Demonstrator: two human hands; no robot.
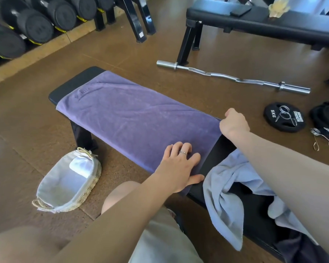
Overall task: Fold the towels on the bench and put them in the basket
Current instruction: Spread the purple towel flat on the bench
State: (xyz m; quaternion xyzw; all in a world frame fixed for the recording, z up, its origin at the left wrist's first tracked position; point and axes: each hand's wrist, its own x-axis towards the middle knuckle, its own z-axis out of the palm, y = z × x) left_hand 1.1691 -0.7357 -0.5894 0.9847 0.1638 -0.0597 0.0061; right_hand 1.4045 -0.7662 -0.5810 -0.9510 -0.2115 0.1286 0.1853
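So a purple towel (133, 118) is spread flat along the black padded surface (74, 82), covering most of its top, with one bare end of the surface left showing at the far left; the left hand (179, 168) is laid flat on the near corner of that towel, fingers straight and spread, a ring seen on one finger; the right hand (234, 122) is curled into a pinch on the towel's far right corner, right at the back edge of the surface; a second towel, light blue (226, 188), is left crumpled on the same surface just to the right of the purple one, partly draped over the front edge and partly hidden under the right forearm; the basket (68, 183), woven with a pale cloth liner, is sat on the floor just in front of the surface's left leg, nothing much visible inside apart from the liner; off to the right a curl bar (234, 77) is lying on the floor, with a 5 kg plate (284, 116) near it; dumbbells (36, 25) are racked at the top left
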